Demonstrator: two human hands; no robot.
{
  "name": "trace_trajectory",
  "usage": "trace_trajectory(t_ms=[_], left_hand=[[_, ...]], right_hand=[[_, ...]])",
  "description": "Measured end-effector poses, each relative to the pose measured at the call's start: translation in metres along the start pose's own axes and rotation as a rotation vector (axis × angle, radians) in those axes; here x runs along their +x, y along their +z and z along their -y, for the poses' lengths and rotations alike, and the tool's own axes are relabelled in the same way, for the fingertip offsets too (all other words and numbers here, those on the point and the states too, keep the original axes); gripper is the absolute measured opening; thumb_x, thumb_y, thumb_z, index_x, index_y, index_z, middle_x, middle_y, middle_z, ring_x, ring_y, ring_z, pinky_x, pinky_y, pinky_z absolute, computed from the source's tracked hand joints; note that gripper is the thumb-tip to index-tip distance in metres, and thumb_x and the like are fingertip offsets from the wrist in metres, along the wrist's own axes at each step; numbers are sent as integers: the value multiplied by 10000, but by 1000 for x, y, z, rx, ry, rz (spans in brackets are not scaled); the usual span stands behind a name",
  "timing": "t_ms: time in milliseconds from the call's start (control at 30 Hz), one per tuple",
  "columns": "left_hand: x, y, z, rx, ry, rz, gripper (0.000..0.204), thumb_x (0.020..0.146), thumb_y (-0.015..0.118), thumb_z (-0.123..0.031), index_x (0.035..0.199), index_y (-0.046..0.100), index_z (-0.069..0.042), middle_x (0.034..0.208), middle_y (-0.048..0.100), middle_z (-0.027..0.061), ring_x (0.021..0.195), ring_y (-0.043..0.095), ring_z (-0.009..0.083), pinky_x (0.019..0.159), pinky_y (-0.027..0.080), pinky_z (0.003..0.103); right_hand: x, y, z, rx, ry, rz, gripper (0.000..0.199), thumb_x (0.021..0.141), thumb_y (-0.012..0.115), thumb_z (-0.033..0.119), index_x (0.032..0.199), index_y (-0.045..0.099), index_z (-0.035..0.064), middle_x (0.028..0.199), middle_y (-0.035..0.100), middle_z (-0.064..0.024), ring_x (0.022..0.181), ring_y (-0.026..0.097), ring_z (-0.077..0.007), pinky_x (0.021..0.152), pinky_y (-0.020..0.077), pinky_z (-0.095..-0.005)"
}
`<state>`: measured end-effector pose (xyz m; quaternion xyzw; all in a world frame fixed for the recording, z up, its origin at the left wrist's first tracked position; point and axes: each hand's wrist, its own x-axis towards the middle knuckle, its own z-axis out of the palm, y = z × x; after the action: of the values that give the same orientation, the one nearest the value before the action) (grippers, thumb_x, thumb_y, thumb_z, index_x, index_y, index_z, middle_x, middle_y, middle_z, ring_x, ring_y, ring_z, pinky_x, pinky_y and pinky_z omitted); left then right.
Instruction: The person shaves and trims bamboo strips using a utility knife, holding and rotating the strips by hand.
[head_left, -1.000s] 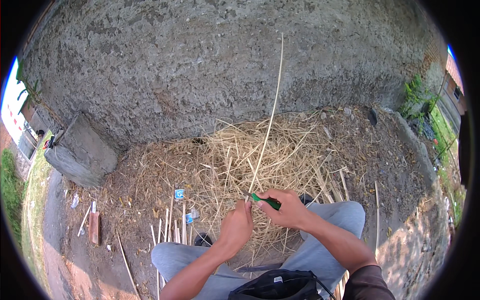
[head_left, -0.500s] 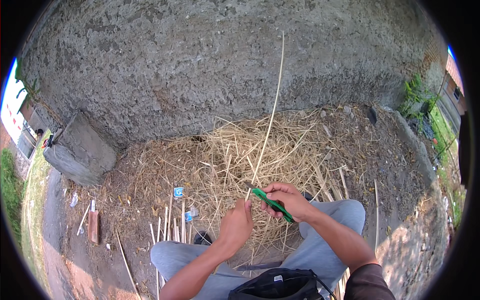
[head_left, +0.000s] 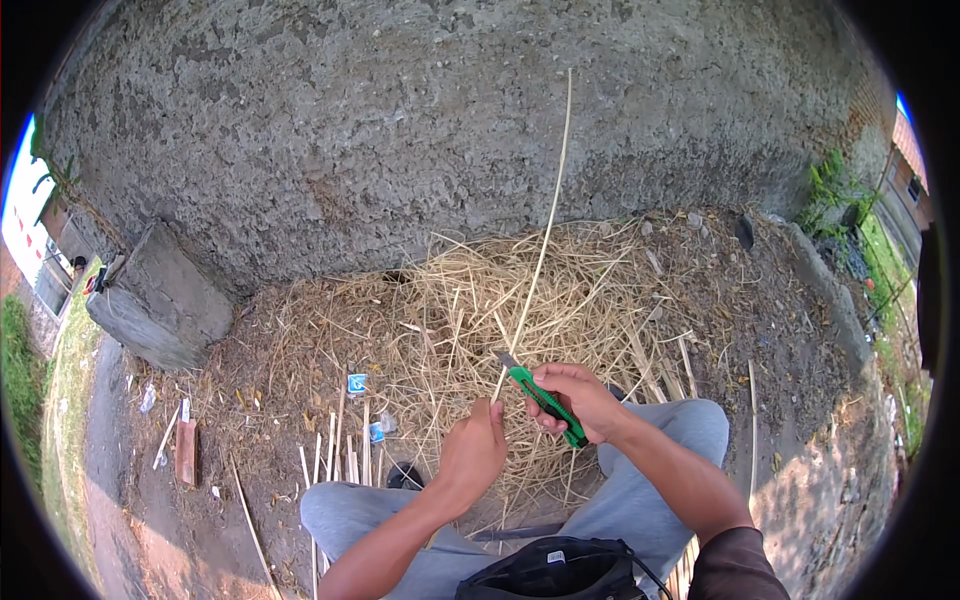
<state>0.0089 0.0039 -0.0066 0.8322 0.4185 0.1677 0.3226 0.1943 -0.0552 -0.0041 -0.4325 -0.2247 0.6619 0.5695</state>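
Observation:
A long, thin pale strip, like split bamboo, rises from my left hand and leans a little to the right. My left fingers pinch its lower end. In my right hand is a green box cutter, gripped by its handle. Its short blade lies against the strip or just beside it, slightly above my left fingers; I cannot tell whether it cuts in. Below both hands lies a heap of pale shavings.
A rough grey wall stands behind the heap. At the left is a concrete block, with a reddish-brown piece nearer me. Several pale sticks lie by my left knee. A black bag rests at my lap.
The box cutter has tilted more upright, its blade now a little higher along the strip. The strip's top has shifted slightly right and down. My left hand has hardly moved.

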Motion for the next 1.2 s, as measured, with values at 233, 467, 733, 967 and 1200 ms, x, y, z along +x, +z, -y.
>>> trace_trajectory(t_ms=[233,467,733,967,1200], left_hand=[[-1,0,-2,6,12,3,279,1033,434,-233,952,535,14,624,587,271,624,593,498,546,444,551],[-3,0,-2,20,38,-21,274,1033,433,-237,939,526,2,612,586,264,605,594,493,539,447,562],[-3,0,-1,66,49,-56,285,1038,423,-252,944,512,2,619,590,272,598,588,498,544,448,577],[-3,-2,-3,55,35,-59,280,1038,422,-237,943,508,12,627,591,281,598,586,501,549,446,583],[-2,1,-1,119,53,-109,266,1034,433,-219,931,508,15,599,591,267,576,602,481,518,456,564]], right_hand=[[-1,-1,1,-184,-63,-94,186,983,581,191,1038,644,25,766,639,-46,537,548,-95,432,384,-234],[-9,16,9,-1036,-771,-380,235,895,691,169,1004,723,-37,733,698,-138,581,641,-173,523,488,-300],[-4,10,-1,-1221,-932,-367,241,869,713,186,1018,725,-3,816,715,-150,642,689,-300,559,538,-366],[-9,17,-9,-1337,-996,-323,199,857,723,131,998,698,-8,876,720,-169,662,701,-289,553,559,-333],[-14,21,-12,-1420,-963,-291,135,859,725,137,943,683,40,869,704,-112,604,671,-276,491,527,-343]])
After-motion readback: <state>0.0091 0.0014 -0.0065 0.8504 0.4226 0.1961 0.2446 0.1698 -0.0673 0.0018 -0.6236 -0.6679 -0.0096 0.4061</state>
